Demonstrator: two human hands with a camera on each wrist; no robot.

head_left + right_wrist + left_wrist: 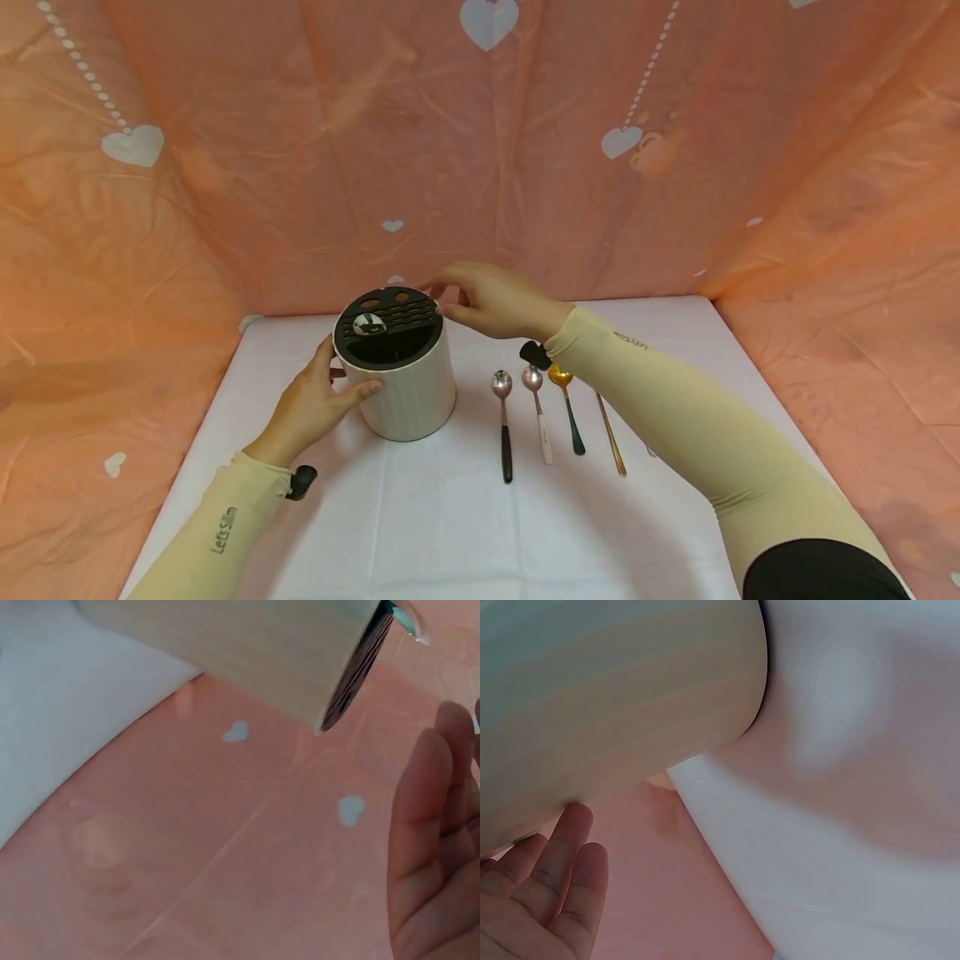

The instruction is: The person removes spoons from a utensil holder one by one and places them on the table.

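Note:
A white ribbed utensil holder with a black slotted lid stands upright on the left half of the table. One spoon's shiny bowl shows above the lid, its handle hidden inside. My left hand holds the holder from the left, thumb on the front and fingers round the side; fingertips meet its wall in the left wrist view. At the lid's right edge hovers my right hand, fingers loosely bent and nothing in them. The right wrist view shows those fingers apart from the holder.
Right of the holder lie a black-handled spoon, a white-handled spoon, a gold spoon with a dark handle and a gold handle, partly under my right arm. Orange-pink cloth surrounds the white table.

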